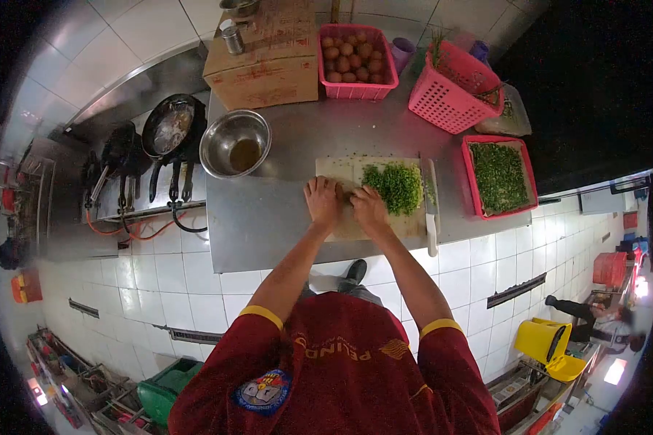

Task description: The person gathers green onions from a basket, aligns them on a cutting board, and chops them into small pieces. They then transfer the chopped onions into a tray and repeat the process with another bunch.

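Observation:
A wooden cutting board (345,225) lies on the steel counter (268,217) with a pile of chopped green herbs (394,186) on its far right part. My left hand (321,201) rests palm down on the bare board, fingers apart, holding nothing. My right hand (368,205) lies beside it, its fingers touching the near left edge of the herb pile. A knife (429,206) with a pale handle lies along the board's right edge, apart from both hands.
A red tray of chopped greens (499,176) sits right of the board. Behind are a steel bowl with liquid (235,143), a cardboard box (265,61), a pink basket of brown round items (355,58) and a tilted pink basket (453,87). Pans (170,127) stand left.

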`<state>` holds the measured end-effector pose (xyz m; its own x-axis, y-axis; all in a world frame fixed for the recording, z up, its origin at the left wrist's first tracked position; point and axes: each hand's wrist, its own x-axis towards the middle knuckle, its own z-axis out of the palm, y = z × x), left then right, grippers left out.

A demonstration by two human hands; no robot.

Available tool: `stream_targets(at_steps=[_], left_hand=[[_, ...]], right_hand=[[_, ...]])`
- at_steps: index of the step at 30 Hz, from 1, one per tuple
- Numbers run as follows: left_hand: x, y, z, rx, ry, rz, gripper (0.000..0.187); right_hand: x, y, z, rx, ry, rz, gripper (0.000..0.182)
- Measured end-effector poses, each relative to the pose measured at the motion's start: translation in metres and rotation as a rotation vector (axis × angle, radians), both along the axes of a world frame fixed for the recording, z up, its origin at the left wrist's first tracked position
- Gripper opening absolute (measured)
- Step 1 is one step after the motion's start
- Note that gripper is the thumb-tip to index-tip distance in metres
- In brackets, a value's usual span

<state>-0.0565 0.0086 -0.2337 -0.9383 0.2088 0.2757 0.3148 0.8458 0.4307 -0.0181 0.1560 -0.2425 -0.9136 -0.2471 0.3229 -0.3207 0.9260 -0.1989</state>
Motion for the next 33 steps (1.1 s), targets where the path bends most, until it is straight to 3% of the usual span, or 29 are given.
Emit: stream_targets(at_steps=[8, 11, 13, 14, 16, 18, 21, 26, 30, 33], left_hand=[[-0.003, 0.01, -0.023, -0.161, 0.107, 0.059, 0.024], [-0.002, 0.01, -0.014, -0.156, 0.057, 0.051, 0.023], [-0.002, 0.01, -0.008, -0.166, 0.001, 0.041, 0.022], [-0.001, 0.01, -0.006, -0.171, -0.028, 0.034, 0.022], [0.0, 0.008, -0.007, -0.15, 0.017, 0.031, 0.021], [-0.001, 0.009, -0.009, -0.144, 0.069, 0.035, 0.021], [-0.002, 0.013, -0.017, -0.146, 0.093, 0.052, 0.02], [-0.003, 0.009, -0.007, -0.133, 0.049, 0.046, 0.019], [-0.005, 0.008, -0.012, -0.125, 0.067, 0.041, 0.019], [-0.001, 0.005, -0.006, -0.099, -0.036, 0.017, 0.021]], right_hand=[[-0.001, -0.004, 0.005, 0.099, -0.013, -0.015, 0.023], [0.025, -0.001, 0.048, -0.184, -0.046, -0.261, 0.025], [0.048, 0.034, 0.056, -0.181, -0.038, -0.493, 0.035], [0.067, 0.067, 0.037, -0.366, 0.055, -0.544, 0.039], [0.084, 0.082, 0.065, -0.112, -0.168, -0.925, 0.039], [0.113, 0.122, 0.004, 0.155, -0.037, -0.883, 0.052], [0.117, 0.146, 0.005, -0.3, -0.327, -0.702, 0.046], [0.105, 0.157, -0.013, -0.297, -0.268, -0.808, 0.038], [0.1, 0.118, 0.029, -0.259, -0.106, -0.849, 0.031], [0.096, 0.056, 0.083, -0.443, -0.193, -0.807, 0.027]])
